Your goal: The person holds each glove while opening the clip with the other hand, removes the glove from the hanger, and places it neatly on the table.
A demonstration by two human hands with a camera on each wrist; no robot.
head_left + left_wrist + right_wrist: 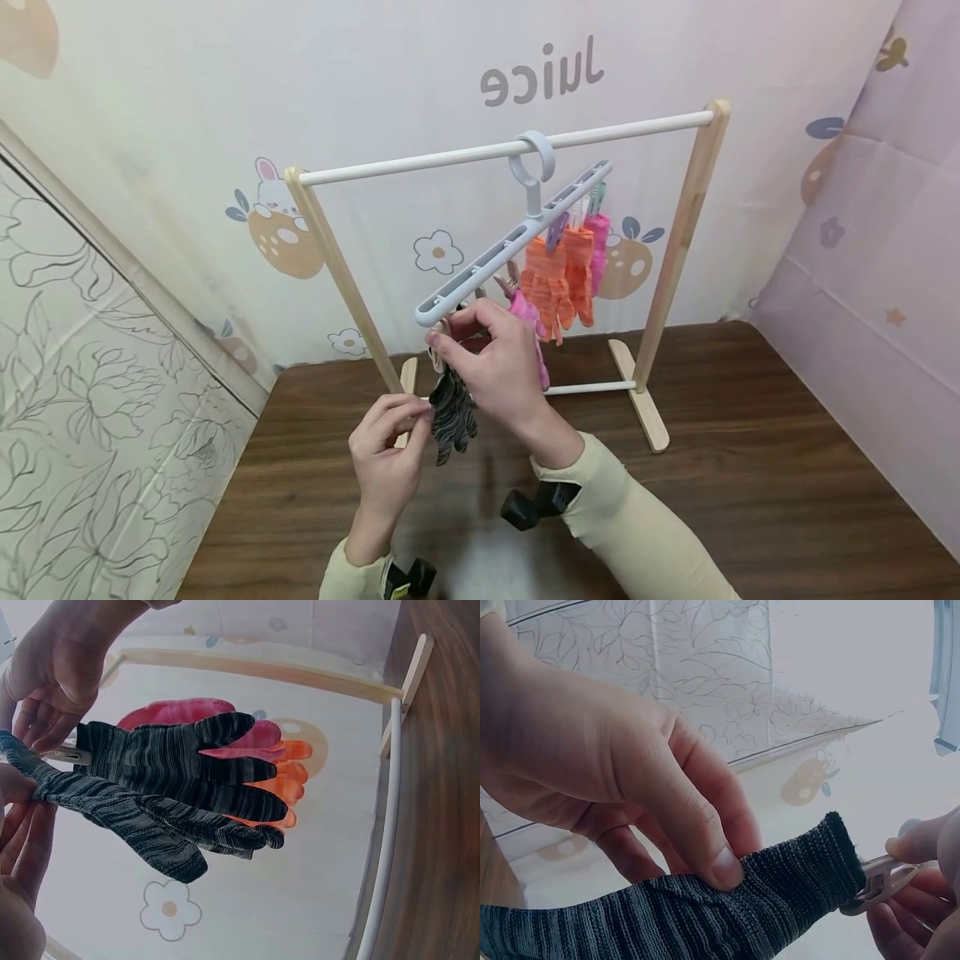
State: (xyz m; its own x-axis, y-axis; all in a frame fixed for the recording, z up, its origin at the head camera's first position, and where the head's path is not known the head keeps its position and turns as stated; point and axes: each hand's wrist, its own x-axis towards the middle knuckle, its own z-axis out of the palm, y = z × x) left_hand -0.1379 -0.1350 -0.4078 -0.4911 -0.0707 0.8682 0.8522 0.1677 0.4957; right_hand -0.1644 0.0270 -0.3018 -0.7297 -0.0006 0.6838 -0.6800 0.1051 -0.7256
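At the near end of a pale blue-grey hanger [480, 275], my right hand [501, 367] pinches a beige clothespin [881, 881] between thumb and fingers. My left hand [390, 450] sits lower and to the left, pinching the cuff of a black-and-grey striped glove [780, 900]. In the right wrist view the clothespin's jaws are at that cuff's edge; whether they bite it fully cannot be told. A second striped glove [165, 761] hangs beside it in the left wrist view. Farther along the hanger hang pink gloves [598, 250] and orange gloves [546, 283], with clothespins above them.
The hanger hooks over the white top rod [622, 132] of a stand with wooden side posts [684, 242]. Its wooden feet [643, 400] rest on a dark brown table [750, 467]. Printed curtains [150, 100] stand behind and at the sides.
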